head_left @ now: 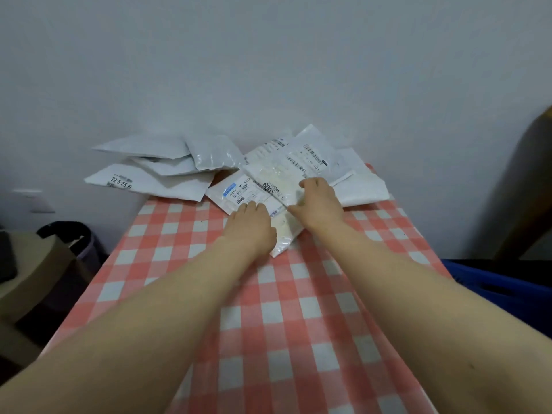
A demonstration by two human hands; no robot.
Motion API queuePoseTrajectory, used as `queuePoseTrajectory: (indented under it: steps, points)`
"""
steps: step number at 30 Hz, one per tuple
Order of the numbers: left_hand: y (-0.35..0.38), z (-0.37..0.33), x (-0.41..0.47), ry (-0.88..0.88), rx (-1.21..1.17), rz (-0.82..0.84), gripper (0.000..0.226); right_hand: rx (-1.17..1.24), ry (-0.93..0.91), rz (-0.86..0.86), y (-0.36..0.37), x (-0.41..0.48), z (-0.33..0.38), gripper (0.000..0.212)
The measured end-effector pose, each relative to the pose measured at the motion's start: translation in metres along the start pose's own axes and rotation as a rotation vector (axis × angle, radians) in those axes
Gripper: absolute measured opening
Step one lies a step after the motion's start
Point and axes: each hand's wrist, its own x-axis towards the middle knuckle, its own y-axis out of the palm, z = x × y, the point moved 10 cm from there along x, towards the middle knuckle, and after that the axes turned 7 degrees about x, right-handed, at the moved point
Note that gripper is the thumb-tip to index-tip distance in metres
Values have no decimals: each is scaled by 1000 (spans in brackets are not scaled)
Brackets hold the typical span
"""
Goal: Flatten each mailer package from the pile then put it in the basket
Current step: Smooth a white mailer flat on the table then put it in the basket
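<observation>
Two bare forearms reach from 6 o'clock across a table under a pink-and-white checked cloth [268, 324]. Toward 12 o'clock from the cloth's middle, both hands lie on one translucent white mailer [282, 236], which lies on the cloth with its far end on other packages.

The left hand [250, 227] lies palm down on the mailer's 9 o'clock side, fingers relaxed and pressing, clenching nothing. The right hand [317, 204] lies on its 3 o'clock side, thumb splayed toward the left hand. Its fingers bend over the printed label, and I cannot tell whether they press or pinch it.

Past the hands, the pile [206, 153] spreads along the table's far edge: grey mailers at 11 o'clock, some overhanging the edge, and white labelled ones at 1 o'clock.

At 3 o'clock, off the table, shows part of a blue basket [504, 286]. At 9 o'clock stand a cardboard box [38, 264] and a black-lined bin [76, 234]. A pale wall [268, 70] stands behind the table.
</observation>
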Motion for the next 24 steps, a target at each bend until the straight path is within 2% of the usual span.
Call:
queuePoseTrajectory:
  steps: [4,9,11,14,17,22,24]
  points:
    - [9,10,15,1,-20,-11,44,-167,-117,0,14,19,15,65]
    - [20,13,20,19,-38,7,46,-358,-133,57,28,24,17,28]
    - [21,14,19,18,-56,14,46,-330,-138,-16,17,22,17,25]
    - [14,15,16,-19,-121,1,38,-120,-61,-159,-17,14,6,22]
    - [-5,14,3,-109,-351,-25,29,17,-76,-237,-48,-7,0,20]
    - [-30,16,-31,-315,-794,-70,37,85,-143,-230,-75,-63,-2,16]
    - [-26,19,-49,-398,-961,-35,46,71,-183,-197,-77,-88,-2,17]
